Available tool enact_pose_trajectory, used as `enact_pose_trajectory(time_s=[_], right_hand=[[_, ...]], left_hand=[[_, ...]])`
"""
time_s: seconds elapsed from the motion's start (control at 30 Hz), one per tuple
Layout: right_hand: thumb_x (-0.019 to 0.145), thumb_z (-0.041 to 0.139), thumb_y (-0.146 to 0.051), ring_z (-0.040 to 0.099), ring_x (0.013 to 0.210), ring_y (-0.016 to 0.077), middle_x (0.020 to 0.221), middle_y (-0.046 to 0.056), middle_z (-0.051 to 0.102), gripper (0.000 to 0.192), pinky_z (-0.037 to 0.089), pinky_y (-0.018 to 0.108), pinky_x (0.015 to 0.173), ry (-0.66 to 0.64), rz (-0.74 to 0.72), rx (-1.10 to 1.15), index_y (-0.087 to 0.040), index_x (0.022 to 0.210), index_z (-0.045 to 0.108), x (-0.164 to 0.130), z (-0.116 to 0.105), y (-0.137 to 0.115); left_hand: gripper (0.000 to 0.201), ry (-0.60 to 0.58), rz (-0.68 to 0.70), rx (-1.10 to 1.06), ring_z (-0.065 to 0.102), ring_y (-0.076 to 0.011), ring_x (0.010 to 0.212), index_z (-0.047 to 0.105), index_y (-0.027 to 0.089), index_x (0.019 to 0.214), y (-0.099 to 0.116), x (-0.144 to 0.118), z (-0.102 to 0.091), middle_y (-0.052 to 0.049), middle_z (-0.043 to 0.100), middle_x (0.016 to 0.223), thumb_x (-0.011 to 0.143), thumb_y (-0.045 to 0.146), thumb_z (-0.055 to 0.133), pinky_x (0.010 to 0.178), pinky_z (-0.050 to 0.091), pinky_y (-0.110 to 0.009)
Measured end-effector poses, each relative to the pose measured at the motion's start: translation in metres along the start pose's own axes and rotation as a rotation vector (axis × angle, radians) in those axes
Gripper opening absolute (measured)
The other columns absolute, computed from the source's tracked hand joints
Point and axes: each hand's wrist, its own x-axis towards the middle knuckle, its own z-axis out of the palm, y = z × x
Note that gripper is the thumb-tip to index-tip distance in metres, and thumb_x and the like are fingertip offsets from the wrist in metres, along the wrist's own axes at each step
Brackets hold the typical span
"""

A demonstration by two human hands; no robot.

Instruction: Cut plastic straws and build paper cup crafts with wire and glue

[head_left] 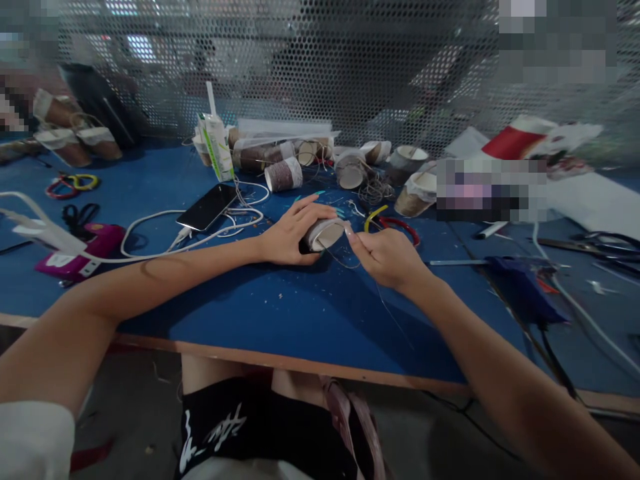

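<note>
your left hand (293,233) lies over a small spool (325,235) on its side, fingers wrapped round it, pressing it to the blue table (300,320) about mid-width, well in from the near edge. your right hand (387,257) sits just beside the spool's open end, fingertips pinched together on a thin wire (345,261) that loops down below the spool and seems to trail toward the near edge.

risks, as judged:
- the wire is fine and hard to see; a sharp tug from your right hand could kink or snap it.
- the spool is round; ease your left grip and it may roll toward the phone (207,207) and its white cable (150,230).
- loose wire tangle (375,193) and red-yellow rings (390,223) lie just beyond your right hand, toward the far edge; the slack could catch on them.
- the trailing end near the table's front edge may snag on your forearm.
- more spools (283,175) crowd the far side.
</note>
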Motion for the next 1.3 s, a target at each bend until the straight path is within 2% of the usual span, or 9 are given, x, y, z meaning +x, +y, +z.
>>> enact_pose_trajectory(time_s=[0.2,0.33,0.47,0.6,0.8,0.93,1.0,1.13,1.3], right_hand=[[0.092,0.026,-0.042,0.024,0.041,0.0102,0.042,-0.001,0.026,0.048,0.016,0.029,0.049,-0.032,-0.006,0.057,-0.021,0.049,0.025,0.0,0.001,-0.003],[0.092,0.028,-0.04,0.024,0.04,0.0101,0.041,-0.002,0.024,0.046,0.017,0.03,0.049,-0.049,0.023,0.134,-0.022,0.05,0.022,0.0,0.001,-0.004],[0.093,0.028,-0.039,0.026,0.04,0.0101,0.042,-0.003,0.025,0.045,0.018,0.029,0.049,-0.032,0.038,0.199,-0.022,0.052,0.022,-0.001,0.004,-0.007],[0.093,0.028,-0.039,0.026,0.04,0.0093,0.042,-0.003,0.025,0.045,0.019,0.029,0.048,0.031,0.059,0.264,-0.023,0.051,0.02,-0.002,0.008,-0.014],[0.094,0.027,-0.037,0.026,0.037,0.0083,0.039,-0.004,0.024,0.047,0.019,0.028,0.045,0.084,0.064,0.358,-0.023,0.05,0.018,-0.002,0.014,-0.024],[0.094,0.028,-0.036,0.027,0.035,0.0075,0.038,-0.004,0.024,0.048,0.019,0.027,0.044,0.108,0.058,0.377,-0.023,0.049,0.017,-0.002,0.018,-0.027],[0.094,0.027,-0.036,0.027,0.035,0.0074,0.038,-0.004,0.025,0.048,0.019,0.027,0.044,0.113,0.062,0.381,-0.022,0.049,0.018,-0.002,0.019,-0.028],[0.094,0.028,-0.034,0.026,0.036,0.0075,0.038,-0.004,0.024,0.047,0.019,0.028,0.044,0.137,0.073,0.378,-0.023,0.049,0.018,-0.003,0.019,-0.033],[0.094,0.03,-0.033,0.029,0.035,0.0078,0.037,-0.003,0.029,0.048,0.02,0.027,0.044,0.201,0.129,0.358,-0.023,0.047,0.021,-0.006,0.021,-0.039]], left_hand=[[0.082,0.045,-0.095,0.175,0.026,-0.0436,0.131,0.044,0.021,0.126,0.013,-0.004,-0.001,-0.018,0.035,0.136,0.061,0.067,0.064,0.105,0.02,-0.067],[0.086,0.047,-0.132,0.157,0.037,-0.0391,0.122,0.045,0.019,0.125,0.017,-0.003,0.001,-0.019,0.042,0.127,0.061,0.075,0.06,0.102,0.029,-0.064],[0.071,-0.008,-0.047,0.046,0.042,-0.0327,0.121,0.042,0.021,0.127,0.003,0.0,-0.003,-0.016,0.048,0.123,0.074,0.067,0.055,0.103,0.035,-0.058],[0.065,-0.059,0.086,-0.071,0.039,-0.0291,0.13,0.031,0.023,0.132,-0.012,0.001,-0.008,-0.016,0.045,0.129,0.081,0.057,0.053,0.11,0.03,-0.054],[0.092,-0.019,0.135,-0.116,0.037,-0.0295,0.133,0.002,0.03,0.136,-0.014,-0.004,-0.005,-0.015,0.037,0.135,0.073,0.06,0.062,0.112,0.023,-0.059],[0.085,0.025,0.159,-0.194,0.036,-0.0279,0.134,0.01,0.031,0.13,-0.012,-0.01,-0.008,-0.014,0.037,0.133,0.071,0.058,0.065,0.113,0.021,-0.059],[0.075,-0.018,0.135,-0.208,0.033,-0.0289,0.136,0.017,0.031,0.127,-0.01,-0.012,-0.012,-0.013,0.037,0.133,0.074,0.055,0.064,0.113,0.02,-0.06],[0.05,-0.147,0.086,-0.172,0.019,-0.036,0.141,0.046,0.024,0.11,-0.001,-0.014,-0.022,-0.014,0.033,0.141,0.073,0.051,0.067,0.112,0.022,-0.061],[0.049,-0.169,0.005,-0.118,0.018,-0.0383,0.141,0.055,0.02,0.103,0.01,-0.017,-0.026,-0.017,0.03,0.145,0.069,0.052,0.07,0.112,0.021,-0.062]])
